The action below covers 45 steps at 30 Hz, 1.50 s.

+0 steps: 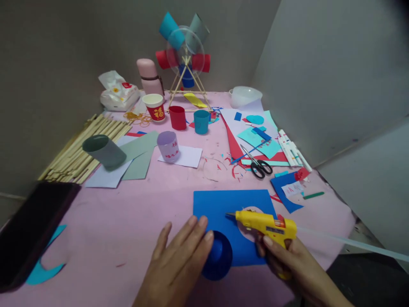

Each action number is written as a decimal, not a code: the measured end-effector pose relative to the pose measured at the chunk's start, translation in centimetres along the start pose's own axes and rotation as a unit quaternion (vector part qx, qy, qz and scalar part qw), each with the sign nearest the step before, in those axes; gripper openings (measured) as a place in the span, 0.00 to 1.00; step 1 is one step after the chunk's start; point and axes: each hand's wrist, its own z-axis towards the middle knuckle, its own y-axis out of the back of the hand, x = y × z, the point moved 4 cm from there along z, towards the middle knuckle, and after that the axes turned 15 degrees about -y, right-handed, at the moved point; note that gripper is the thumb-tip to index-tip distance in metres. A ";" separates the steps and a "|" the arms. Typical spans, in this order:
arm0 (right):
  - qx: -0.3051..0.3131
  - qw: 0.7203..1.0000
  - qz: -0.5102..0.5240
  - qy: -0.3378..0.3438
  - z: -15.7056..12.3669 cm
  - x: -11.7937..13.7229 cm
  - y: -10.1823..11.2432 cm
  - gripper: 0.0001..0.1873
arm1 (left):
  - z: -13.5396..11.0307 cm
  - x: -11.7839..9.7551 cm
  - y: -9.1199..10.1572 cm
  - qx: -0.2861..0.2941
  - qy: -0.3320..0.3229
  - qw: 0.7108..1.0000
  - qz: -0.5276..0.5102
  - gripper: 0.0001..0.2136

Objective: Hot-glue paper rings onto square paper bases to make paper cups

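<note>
My right hand [295,262] grips a yellow hot glue gun [266,226] with its nozzle pointing left over a blue paper sheet [223,207] that has a round hole cut in it. A clear glue stick [351,244] trails from the back of the gun to the right. My left hand [179,260] rests fingers together on the side of a blue paper cup [219,258] lying at the sheet's near edge, holding it steady.
On the pink table cover [128,213] stand red [177,117], teal [201,121] and lilac [168,146] paper cups, a grey tube [104,150], scissors [257,164], markers [292,149], bamboo sticks [83,147], a paper-cup wheel model [185,55], a pink flask [149,76] and a dark object [30,232] at left.
</note>
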 end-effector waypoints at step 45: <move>-0.069 0.987 0.127 0.069 0.7 2.8 2.5 0.22 | 9.5 -1.2 -3.7 0.273 -0.082 0.958 -0.032 0.35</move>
